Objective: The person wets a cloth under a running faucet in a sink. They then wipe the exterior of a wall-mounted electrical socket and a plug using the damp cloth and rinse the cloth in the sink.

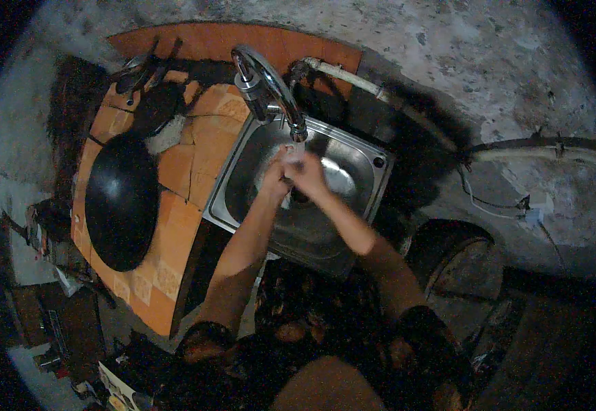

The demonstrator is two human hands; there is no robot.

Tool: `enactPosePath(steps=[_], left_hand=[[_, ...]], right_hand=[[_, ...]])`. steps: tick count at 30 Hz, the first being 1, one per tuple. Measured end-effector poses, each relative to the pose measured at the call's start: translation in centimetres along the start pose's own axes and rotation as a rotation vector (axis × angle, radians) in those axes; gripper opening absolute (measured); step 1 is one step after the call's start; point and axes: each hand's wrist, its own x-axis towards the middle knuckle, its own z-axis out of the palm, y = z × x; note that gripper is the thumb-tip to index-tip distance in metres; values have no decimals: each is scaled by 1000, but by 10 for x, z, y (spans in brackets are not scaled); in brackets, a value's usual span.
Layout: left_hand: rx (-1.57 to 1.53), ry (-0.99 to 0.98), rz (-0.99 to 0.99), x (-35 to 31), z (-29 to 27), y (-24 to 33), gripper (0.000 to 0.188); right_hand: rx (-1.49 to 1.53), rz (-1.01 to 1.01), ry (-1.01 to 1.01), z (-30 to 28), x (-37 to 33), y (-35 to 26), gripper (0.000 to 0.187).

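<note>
Both my hands are close together over a stainless steel sink [233, 218], right below the spout of a chrome faucet [285, 96]. My left hand [276, 180] is raised toward the spout with its fingers bent. Against it lies my right hand [305, 172], smeared by motion. A pale, whitish patch shows around the fingers under the spout; it looks like running water. I cannot make out whether anything is held between the hands. The dark drain [302, 198] is partly visible beneath them.
Left of the sink, a large black wok [121, 202] lies on an orange tiled counter [174, 236]. Dark pans and utensils [155, 103] sit at its far end. A pale pipe [346, 74] runs along the rough wall. A round dark container [467, 270] stands to the right.
</note>
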Motion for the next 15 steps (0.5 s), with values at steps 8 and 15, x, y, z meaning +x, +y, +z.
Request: enactPosePath(steps=[8,15], left_hand=[[61,39,-124,21,10,-24,26],[13,-2,-40,9,7,-8,35]], right_hand=[[-162,494,117,-29,33,-60,28],[-466,99,84,8,21,-39,31]])
